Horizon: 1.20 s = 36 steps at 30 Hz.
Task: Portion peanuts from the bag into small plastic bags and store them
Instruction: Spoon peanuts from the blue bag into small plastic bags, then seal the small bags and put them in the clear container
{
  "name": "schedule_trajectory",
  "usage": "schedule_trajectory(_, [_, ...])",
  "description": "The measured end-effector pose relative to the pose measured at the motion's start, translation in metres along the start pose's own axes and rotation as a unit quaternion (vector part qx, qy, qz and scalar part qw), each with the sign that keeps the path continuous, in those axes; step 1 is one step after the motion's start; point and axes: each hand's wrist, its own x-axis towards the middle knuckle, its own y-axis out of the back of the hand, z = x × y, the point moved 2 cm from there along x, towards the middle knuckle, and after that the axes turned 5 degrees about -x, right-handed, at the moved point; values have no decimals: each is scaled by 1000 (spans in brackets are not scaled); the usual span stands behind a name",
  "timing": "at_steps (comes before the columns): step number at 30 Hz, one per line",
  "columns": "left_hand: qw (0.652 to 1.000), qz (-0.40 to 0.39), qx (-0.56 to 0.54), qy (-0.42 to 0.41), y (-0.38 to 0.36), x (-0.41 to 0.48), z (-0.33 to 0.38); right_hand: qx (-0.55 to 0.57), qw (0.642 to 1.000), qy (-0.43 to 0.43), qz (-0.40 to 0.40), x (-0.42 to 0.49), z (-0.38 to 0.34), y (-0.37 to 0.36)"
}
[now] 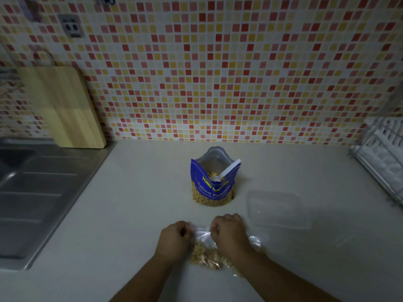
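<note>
2 hands pinch 1 small plastic bag (204,251) of peanuts.
Head view: left hand (174,237) and right hand (229,233) grip its top edge on the counter (135,214); behind stands 1 open blue peanut bag (212,186) holding 1 white spoon (224,173), beside 1 clear lid (278,209).

dim overall, low even light, counter (135,192) brightest near centre, corners darkened, soft smeared detail throughout, wall tiles (218,73) bow with wide-angle distortion, sink (32,192) and rack (383,153) at edges blurred, no glare
</note>
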Motion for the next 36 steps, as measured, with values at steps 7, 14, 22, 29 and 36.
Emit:
schedule_trajectory(7, [999, 6, 38, 6, -5, 4, -2, -35, 999, 15, 32, 0, 3, -7])
schedule_trajectory(14, [1000, 21, 8, 14, -3, 4, 2, 8, 999, 27, 22, -1, 4, -6])
schedule_trajectory(22, [971, -65, -31, -230, -24, 18, 52, 53, 995, 2, 85, 8, 53, 46])
schedule_trajectory(29, [946, -168, -46, -274, -68, 31, 109, 42, 993, -64, 90, 9, 136, 96])
schedule_trajectory(36, [951, -223, -91, -192, -106, 58, 119, -2, 995, -4, -96, 20, 187, 107])
